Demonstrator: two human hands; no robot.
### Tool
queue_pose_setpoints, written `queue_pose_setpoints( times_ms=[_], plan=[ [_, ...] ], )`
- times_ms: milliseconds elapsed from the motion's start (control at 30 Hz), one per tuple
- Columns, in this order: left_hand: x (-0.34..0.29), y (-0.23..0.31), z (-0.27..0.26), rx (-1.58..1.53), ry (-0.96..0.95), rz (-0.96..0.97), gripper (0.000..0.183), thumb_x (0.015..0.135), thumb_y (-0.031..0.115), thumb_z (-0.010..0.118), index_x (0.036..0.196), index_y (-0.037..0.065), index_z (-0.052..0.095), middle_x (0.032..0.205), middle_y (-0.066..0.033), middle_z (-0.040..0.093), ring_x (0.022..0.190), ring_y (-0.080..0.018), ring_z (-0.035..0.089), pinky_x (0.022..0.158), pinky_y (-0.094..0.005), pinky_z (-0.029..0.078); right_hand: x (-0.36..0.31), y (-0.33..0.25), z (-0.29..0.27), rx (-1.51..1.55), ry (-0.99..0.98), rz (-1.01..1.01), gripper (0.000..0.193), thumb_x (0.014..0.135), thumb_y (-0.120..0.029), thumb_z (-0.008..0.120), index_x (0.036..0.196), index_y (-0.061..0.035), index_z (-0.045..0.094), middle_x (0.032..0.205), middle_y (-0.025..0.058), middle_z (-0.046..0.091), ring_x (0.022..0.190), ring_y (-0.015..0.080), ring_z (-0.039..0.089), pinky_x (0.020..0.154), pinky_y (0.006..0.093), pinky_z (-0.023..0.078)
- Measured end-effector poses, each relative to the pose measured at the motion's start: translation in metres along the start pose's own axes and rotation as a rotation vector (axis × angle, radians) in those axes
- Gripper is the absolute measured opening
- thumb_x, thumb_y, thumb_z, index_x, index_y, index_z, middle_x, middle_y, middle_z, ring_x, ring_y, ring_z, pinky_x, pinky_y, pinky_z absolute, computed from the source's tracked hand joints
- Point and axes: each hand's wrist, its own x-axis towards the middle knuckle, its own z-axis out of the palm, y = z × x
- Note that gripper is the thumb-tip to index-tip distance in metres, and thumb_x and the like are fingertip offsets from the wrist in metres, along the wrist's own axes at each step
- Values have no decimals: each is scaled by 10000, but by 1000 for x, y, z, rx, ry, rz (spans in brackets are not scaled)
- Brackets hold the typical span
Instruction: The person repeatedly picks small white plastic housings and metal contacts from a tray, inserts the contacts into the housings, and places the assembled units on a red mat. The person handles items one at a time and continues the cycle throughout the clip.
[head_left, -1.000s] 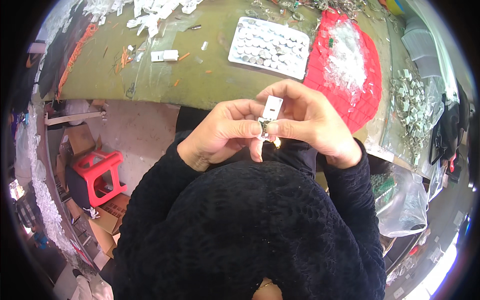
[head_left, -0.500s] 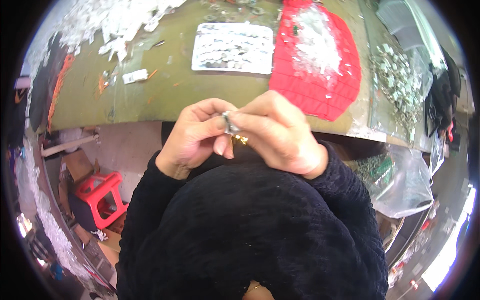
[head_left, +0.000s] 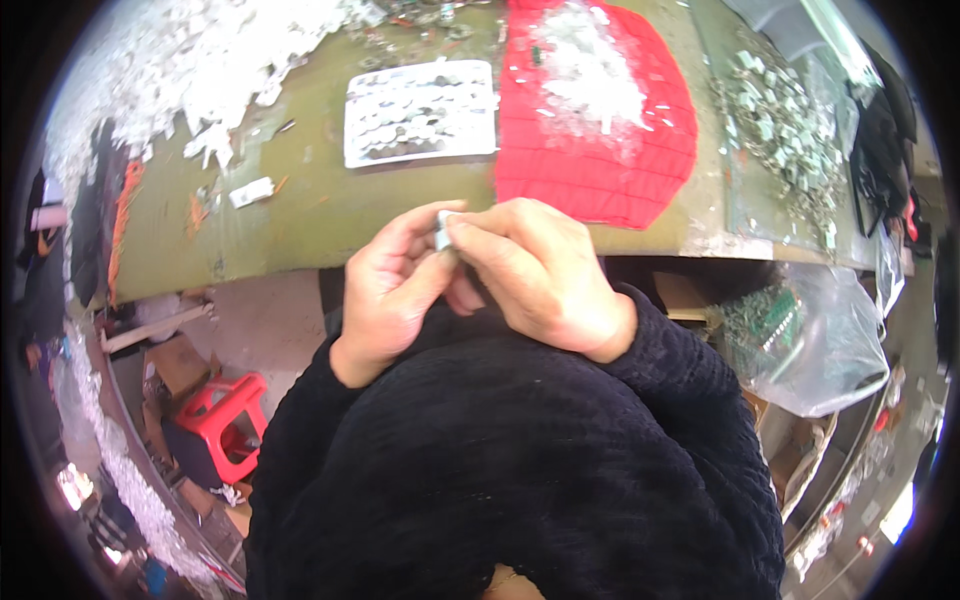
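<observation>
Left hand (head_left: 388,292), right hand (head_left: 543,275), white piece (head_left: 443,233) pinched, table edge (head_left: 295,258) (bare nearby)

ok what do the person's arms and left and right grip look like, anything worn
The left sleeve and right sleeve are long, black and soft-looking, like plush fabric. The left grip and right grip are bare hands, with no gloves.

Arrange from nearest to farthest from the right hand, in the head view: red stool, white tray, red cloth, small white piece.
1. Small white piece: touching the right hand.
2. Red cloth: on the table, just beyond.
3. White tray: left of the cloth.
4. Red stool: far left, off the table.
</observation>
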Motion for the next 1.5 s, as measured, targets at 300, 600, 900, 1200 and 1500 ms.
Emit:
queue_pose_setpoints(
  times_ms=[300,600,900,1200,1500],
  plan=[
    [8,0,-3,-149,-52,-76,352,1004,81,537,1336,-38,525,926,-140,685,686,-189,687,568,-278,560,-12,4,1,-30,21,-8,454,697,-36,653,1146,22,628,1000,111,642,731,253,648,593,352,519],
    [13,-11,-9,-487,-97,-210,394,977,100,556,1346,-36,524,1029,-218,679,623,-163,636,531,-278,546,-33,45,-67,-320,52,232,281,754,47,657,1010,-63,691,896,99,663,761,275,675,629,374,555],
    [13,-16,-7,-538,-148,-236,425,958,127,592,1340,-38,509,1045,-221,674,618,-134,616,441,-258,514,-32,73,-92,-458,-213,280,74,844,-31,631,911,-56,613,862,87,592,764,323,630,634,388,528],
    [12,-15,-4,-533,-171,-272,353,985,169,563,1271,-34,527,992,-177,677,562,-150,613,431,-271,501,4,10,-47,75,-270,261,178,860,68,610,1016,-15,589,872,150,594,821,341,629,721,379,511],
    [6,-8,-6,-486,-161,-250,280,1003,196,571,1176,-24,560,952,-141,683,572,-142,621,473,-266,525,22,-3,-29,58,-342,139,235,761,3,605,978,-2,514,815,143,586,739,342,624,616,403,513]
  ],
)
